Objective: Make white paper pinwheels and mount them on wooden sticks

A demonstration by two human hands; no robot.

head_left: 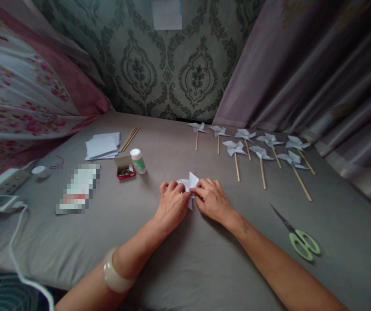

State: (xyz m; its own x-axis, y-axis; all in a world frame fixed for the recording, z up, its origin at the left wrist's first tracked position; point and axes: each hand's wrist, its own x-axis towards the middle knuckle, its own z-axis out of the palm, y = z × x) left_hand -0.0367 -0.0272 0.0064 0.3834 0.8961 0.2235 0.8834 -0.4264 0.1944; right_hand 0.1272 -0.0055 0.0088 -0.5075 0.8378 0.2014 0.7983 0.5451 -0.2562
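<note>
A white paper pinwheel [192,179] lies on the grey cloth in front of me, its pointed blades sticking out between my fingers. My left hand [173,201] is closed on its left side, fingers bent, a wide pale bangle on that forearm. From the right, my right hand [213,198] pinches near the pinwheel's middle. The fingertips of both hands meet there and cover the centre. Just beyond my left hand stand a small white-and-green bottle [138,161] and an open red box [126,171] of small metallic pieces.
Several paper pinwheels on sticks [235,148] lie at the back right. Green-handled scissors [297,237] rest at right. Stacked paper squares [102,146] and wooden sticks [129,138] are at back left. A blurred flat object [79,188], a power strip [2,185] and white cables occupy the left.
</note>
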